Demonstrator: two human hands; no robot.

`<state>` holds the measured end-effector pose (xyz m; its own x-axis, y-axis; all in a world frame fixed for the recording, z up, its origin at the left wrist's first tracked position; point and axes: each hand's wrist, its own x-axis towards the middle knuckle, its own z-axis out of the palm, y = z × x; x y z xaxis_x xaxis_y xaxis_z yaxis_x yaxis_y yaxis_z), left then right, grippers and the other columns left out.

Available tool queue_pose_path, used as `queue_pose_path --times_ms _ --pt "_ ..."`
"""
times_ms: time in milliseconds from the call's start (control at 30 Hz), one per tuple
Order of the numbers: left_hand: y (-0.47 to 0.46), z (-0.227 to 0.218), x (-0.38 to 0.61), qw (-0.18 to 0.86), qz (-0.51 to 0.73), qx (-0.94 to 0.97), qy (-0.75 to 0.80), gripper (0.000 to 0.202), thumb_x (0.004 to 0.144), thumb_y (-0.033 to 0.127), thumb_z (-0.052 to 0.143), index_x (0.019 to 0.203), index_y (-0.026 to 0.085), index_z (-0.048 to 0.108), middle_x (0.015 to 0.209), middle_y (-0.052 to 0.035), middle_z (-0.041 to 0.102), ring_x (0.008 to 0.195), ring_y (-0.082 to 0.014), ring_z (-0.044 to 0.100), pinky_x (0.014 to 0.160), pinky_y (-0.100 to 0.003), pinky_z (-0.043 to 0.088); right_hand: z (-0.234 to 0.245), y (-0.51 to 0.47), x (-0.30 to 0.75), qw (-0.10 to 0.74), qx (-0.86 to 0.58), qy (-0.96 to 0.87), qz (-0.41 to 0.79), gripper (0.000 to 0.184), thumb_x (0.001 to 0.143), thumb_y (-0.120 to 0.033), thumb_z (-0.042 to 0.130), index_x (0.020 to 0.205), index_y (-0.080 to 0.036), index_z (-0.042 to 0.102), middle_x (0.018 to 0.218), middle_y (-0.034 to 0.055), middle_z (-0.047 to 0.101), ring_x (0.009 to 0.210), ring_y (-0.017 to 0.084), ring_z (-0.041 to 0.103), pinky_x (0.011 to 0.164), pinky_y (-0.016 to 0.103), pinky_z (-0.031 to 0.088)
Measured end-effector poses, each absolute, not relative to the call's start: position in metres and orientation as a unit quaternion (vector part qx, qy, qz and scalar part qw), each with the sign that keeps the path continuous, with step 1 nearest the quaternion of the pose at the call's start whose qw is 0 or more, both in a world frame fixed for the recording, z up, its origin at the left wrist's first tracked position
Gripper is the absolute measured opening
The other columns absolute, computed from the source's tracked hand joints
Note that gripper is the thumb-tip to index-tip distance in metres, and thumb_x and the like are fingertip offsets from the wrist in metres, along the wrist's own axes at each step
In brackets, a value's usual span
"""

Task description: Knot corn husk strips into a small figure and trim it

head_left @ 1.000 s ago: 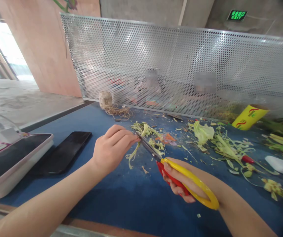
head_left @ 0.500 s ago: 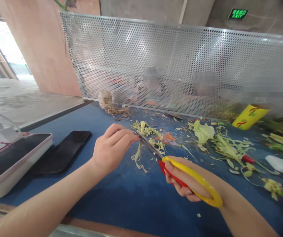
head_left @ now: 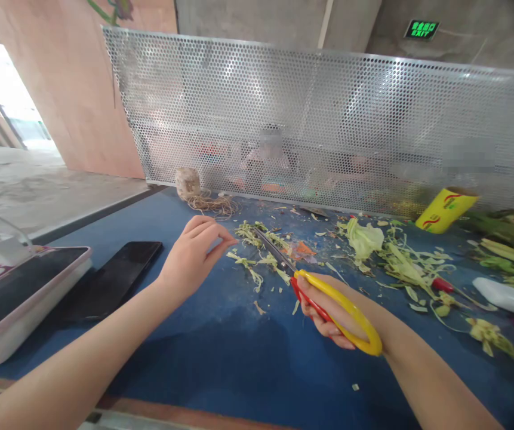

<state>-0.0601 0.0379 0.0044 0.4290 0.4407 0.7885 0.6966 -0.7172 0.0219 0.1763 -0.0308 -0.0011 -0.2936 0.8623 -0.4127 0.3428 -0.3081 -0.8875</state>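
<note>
In my right hand point(head_left: 323, 316) is a pair of scissors point(head_left: 346, 304) with one yellow and one red handle. Its dark blades point up and left over pale green vegetable trimmings point(head_left: 250, 233). My left hand point(head_left: 194, 254) hovers left of the blade tips, apart from them. Its thumb and forefinger meet in a pinch; whether anything tiny is between them cannot be made out. Below the blades, more pale shreds point(head_left: 254, 275) lie on the blue tabletop point(head_left: 221, 358), beside an orange scrap point(head_left: 302, 249).
A black phone point(head_left: 113, 280) and a pale-rimmed case point(head_left: 75, 263) lie at left. Twine point(head_left: 214, 204) sits at the back before a perforated metal screen point(head_left: 239, 113). To the right are leafy trimmings point(head_left: 364, 239), a yellow tube point(head_left: 447, 209) and a white object point(head_left: 502, 295).
My left hand has drawn slightly left, away from the blade tips it was touching. Pale shreds below the blades lie differently. The scissors' handles have shifted left and up a little.
</note>
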Motion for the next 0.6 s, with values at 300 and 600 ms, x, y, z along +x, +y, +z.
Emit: queue_pose_path --times_ms 300,600 --pt "0.082 -0.03 -0.077 0.128 -0.137 -0.935 -0.299 0.013 0.082 0.012 0.046 0.089 0.016 0.056 0.097 -0.0076 0.064 0.096 -0.0188 0.056 0.08 -0.033 0.044 -0.009 -0.014 0.179 0.178 -0.587 -0.491 0.619 0.041 0.073 -0.06 0.046 0.07 -0.021 0.034 0.056 -0.008 0.039 0.027 0.002 0.034 0.021 0.017 0.034" --pt "0.071 -0.02 -0.065 0.176 -0.13 -0.934 -0.283 0.017 0.083 0.012 0.042 0.07 0.015 0.053 0.068 -0.0017 0.059 0.064 -0.0129 0.057 0.059 -0.021 0.046 -0.025 -0.013 0.175 0.283 -0.559 -0.578 0.524 0.039 0.073 -0.056 0.051 0.071 -0.02 0.036 0.047 -0.0095 0.039 0.029 0.002 0.033 0.023 0.011 0.029"
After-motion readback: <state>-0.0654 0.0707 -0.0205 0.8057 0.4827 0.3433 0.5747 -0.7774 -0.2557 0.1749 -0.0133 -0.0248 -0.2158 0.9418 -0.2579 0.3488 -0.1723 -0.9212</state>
